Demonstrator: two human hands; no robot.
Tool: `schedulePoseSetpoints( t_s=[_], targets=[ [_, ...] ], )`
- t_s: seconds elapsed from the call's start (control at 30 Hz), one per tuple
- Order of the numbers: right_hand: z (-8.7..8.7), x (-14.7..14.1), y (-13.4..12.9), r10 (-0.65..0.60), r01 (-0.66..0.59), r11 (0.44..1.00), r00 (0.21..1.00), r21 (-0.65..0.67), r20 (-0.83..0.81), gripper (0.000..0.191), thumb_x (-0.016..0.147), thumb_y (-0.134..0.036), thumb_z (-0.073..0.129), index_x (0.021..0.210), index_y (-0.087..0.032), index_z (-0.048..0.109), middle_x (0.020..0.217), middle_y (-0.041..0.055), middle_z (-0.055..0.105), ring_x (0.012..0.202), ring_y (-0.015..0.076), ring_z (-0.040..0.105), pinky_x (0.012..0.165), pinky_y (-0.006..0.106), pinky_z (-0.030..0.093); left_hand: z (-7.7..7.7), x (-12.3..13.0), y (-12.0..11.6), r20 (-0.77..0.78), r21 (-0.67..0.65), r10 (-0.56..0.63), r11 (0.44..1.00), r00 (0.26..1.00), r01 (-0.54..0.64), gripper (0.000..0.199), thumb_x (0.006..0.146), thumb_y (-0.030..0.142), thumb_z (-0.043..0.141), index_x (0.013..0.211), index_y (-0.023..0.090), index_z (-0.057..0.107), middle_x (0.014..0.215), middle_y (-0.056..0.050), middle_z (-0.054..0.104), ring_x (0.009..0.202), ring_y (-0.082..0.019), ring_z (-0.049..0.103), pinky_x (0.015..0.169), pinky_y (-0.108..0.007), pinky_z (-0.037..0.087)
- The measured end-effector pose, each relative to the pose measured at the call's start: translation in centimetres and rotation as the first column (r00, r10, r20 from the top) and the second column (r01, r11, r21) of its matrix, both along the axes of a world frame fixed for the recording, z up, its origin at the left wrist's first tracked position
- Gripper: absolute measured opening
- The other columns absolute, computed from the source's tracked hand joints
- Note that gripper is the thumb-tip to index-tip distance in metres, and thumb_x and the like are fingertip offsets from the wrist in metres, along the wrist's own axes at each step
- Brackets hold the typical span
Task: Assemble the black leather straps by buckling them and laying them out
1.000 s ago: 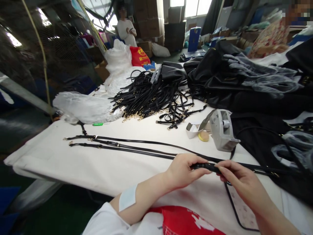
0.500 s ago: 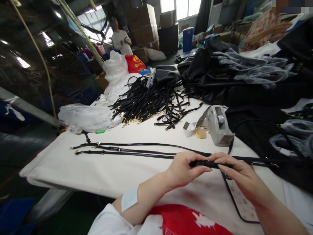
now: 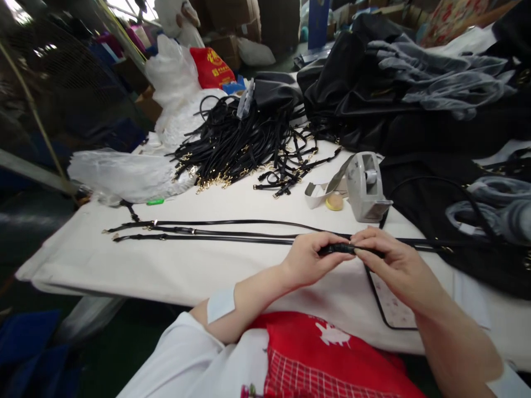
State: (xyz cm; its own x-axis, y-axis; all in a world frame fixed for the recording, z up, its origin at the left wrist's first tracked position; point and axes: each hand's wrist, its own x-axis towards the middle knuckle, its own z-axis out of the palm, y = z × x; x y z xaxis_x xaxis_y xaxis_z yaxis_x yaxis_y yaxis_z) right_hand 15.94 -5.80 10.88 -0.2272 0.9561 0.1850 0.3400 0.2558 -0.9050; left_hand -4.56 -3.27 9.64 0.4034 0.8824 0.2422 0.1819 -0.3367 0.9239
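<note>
My left hand [image 3: 312,257] is closed around one end of a short black strap [image 3: 338,249]. On the other end my right hand [image 3: 388,258] pinches with thumb and fingers, so the two hands nearly meet over it. The strap's ends are hidden inside my fingers. Behind and to the left, long black straps [image 3: 232,239] with gold clips lie side by side across the white table, running on under my hands to the right. A flat dark-edged board [image 3: 392,304] with a pale face lies beneath my right hand.
A grey tape dispenser [image 3: 367,188] and a yellow-rimmed tape roll [image 3: 334,202] stand beyond my hands. Farther back is a heap of black straps [image 3: 236,143] with gold hooks. Black bags [image 3: 394,110] fill the right. Clear plastic bags [image 3: 124,174] lie left, beside a green item [image 3: 155,202].
My view has tilted down, so the table and hands appear higher in it. Both hands keep hold of the strap, with slight shifts of the fingers.
</note>
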Motion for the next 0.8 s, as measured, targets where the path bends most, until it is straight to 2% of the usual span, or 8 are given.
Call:
schedulePoseSetpoints(
  t_s=[0.07, 0.13, 0.17, 0.27, 0.33, 0.4, 0.57, 0.8],
  targets=[
    [-0.3, 0.8, -0.1, -0.160, 0.153, 0.986, 0.978, 0.066, 0.135, 0.020, 0.093, -0.036, 0.057, 0.107, -0.025, 0.066, 0.114, 0.0074, 0.064, 0.109, 0.0243, 0.059, 0.098, 0.039, 0.046, -0.2, -0.5, 0.6, 0.019, 0.011, 0.108, 0.994, 0.994, -0.109, 0.023, 0.082, 0.033, 0.072, 0.099, 0.017, 0.074, 0.091, -0.005, 0.077, 0.078, -0.015, 0.071, 0.074, -0.023, 0.055],
    [-1.5, 1.6, -0.4, -0.321, 0.280, 0.945, 0.890, 0.168, 0.322, 0.032, 0.091, -0.040, 0.056, 0.116, -0.022, 0.062, 0.118, 0.0106, 0.063, 0.110, 0.0275, 0.059, 0.100, 0.043, 0.045, -0.8, -1.3, 1.3, -0.004, 0.041, 0.277, 0.960, 0.961, -0.277, 0.022, 0.084, 0.033, 0.071, 0.098, 0.017, 0.073, 0.089, -0.004, 0.076, 0.076, -0.014, 0.070, 0.074, -0.024, 0.054],
    [-2.5, 1.9, -0.6, -0.368, 0.306, 0.929, 0.827, 0.209, 0.425, 0.036, 0.089, -0.041, 0.057, 0.119, -0.021, 0.060, 0.118, 0.0121, 0.063, 0.111, 0.0289, 0.059, 0.101, 0.045, 0.045, -1.3, -1.8, 1.6, -0.025, 0.057, 0.350, 0.936, 0.936, -0.349, 0.021, 0.084, 0.033, 0.071, 0.098, 0.017, 0.072, 0.088, -0.004, 0.076, 0.075, -0.014, 0.069, 0.073, -0.024, 0.054],
    [-6.0, 2.2, -1.8, -0.371, 0.292, 0.927, 0.633, 0.235, 0.679, 0.050, 0.083, -0.041, 0.057, 0.126, -0.014, 0.056, 0.127, 0.0181, 0.058, 0.119, 0.0344, 0.054, 0.104, 0.050, 0.042, -3.3, -3.0, 2.2, -0.071, 0.074, 0.444, 0.895, 0.893, -0.439, 0.020, 0.084, 0.033, 0.070, 0.098, 0.018, 0.072, 0.087, -0.003, 0.076, 0.073, -0.013, 0.068, 0.071, -0.024, 0.053],
    [-8.1, 1.9, -2.6, -0.356, 0.307, 0.926, 0.516, 0.219, 0.779, 0.059, 0.083, -0.040, 0.056, 0.132, -0.008, 0.050, 0.135, 0.0231, 0.051, 0.126, 0.0384, 0.049, 0.106, 0.055, 0.040, -4.6, -3.6, 2.4, -0.076, 0.079, 0.442, 0.896, 0.894, -0.437, 0.020, 0.084, 0.032, 0.070, 0.098, 0.018, 0.072, 0.088, -0.003, 0.076, 0.074, -0.013, 0.068, 0.071, -0.024, 0.053],
    [-9.4, 1.4, -3.3, -0.364, 0.344, 0.912, 0.429, 0.223, 0.827, 0.063, 0.084, -0.039, 0.055, 0.134, -0.003, 0.047, 0.139, 0.0270, 0.046, 0.129, 0.0412, 0.045, 0.106, 0.056, 0.039, -5.6, -4.0, 2.6, -0.080, 0.083, 0.433, 0.900, 0.898, -0.427, 0.019, 0.085, 0.031, 0.069, 0.098, 0.017, 0.072, 0.089, -0.004, 0.076, 0.075, -0.013, 0.069, 0.071, -0.023, 0.053],
    [-9.2, 0.6, -3.6, -0.378, 0.398, 0.889, 0.360, 0.226, 0.853, 0.062, 0.088, -0.040, 0.052, 0.137, -0.002, 0.047, 0.142, 0.0272, 0.044, 0.126, 0.0417, 0.049, 0.103, 0.053, 0.044, -6.9, -4.6, 3.1, -0.104, 0.073, 0.422, 0.906, 0.901, -0.416, 0.019, 0.086, 0.033, 0.068, 0.097, 0.017, 0.071, 0.091, -0.004, 0.076, 0.077, -0.014, 0.069, 0.072, -0.024, 0.053],
    [-8.7, 1.6, -3.7, -0.263, 0.334, 0.933, 0.371, 0.136, 0.891, 0.067, 0.085, -0.039, 0.054, 0.142, -0.005, 0.042, 0.147, 0.0271, 0.040, 0.132, 0.0420, 0.044, 0.105, 0.055, 0.042, -7.3, -5.0, 3.3, -0.068, 0.071, 0.409, 0.912, 0.910, -0.404, 0.019, 0.087, 0.033, 0.067, 0.097, 0.017, 0.070, 0.086, -0.002, 0.074, 0.074, -0.012, 0.067, 0.071, -0.022, 0.052]
  ],
)
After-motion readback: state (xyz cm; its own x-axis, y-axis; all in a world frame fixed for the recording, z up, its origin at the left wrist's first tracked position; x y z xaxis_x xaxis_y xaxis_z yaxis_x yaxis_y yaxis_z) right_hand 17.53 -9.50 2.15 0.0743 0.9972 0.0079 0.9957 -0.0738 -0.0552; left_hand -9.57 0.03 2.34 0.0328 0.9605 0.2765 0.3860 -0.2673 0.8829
